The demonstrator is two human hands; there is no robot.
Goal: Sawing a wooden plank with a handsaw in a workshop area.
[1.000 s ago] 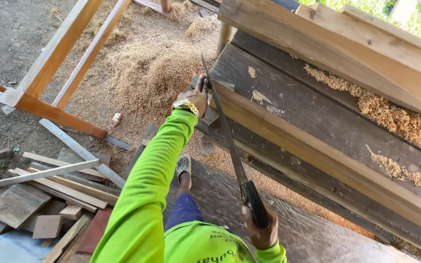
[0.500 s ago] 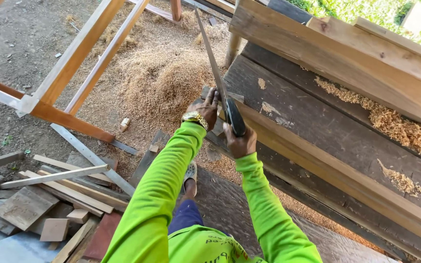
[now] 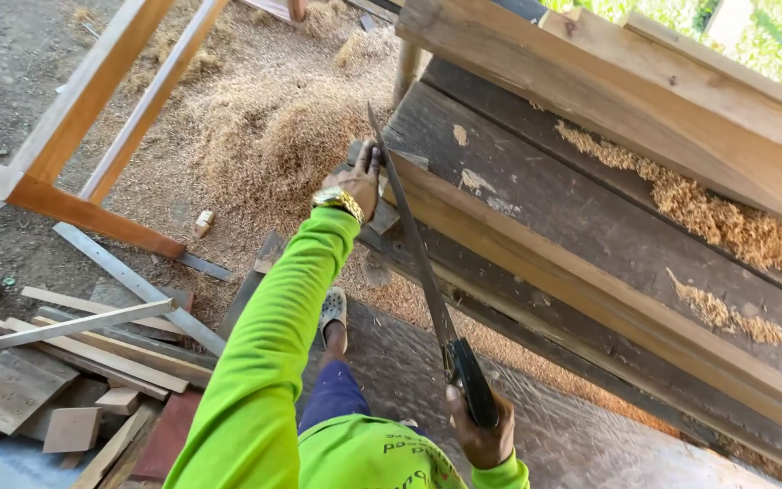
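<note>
Sawdust-strewn bench [image 3: 590,217], handsaw [image 3: 418,254] in right hand [image 3: 481,435]

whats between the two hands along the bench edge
In the head view the saw blade spans the stretch from the left hand, on the plank, to the right hand on the black handle.

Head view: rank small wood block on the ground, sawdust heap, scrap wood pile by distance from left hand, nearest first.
From the left hand:
1. Sawdust heap, just left of it.
2. Small wood block, lower left on the ground.
3. Scrap wood pile, far bottom left.
</note>
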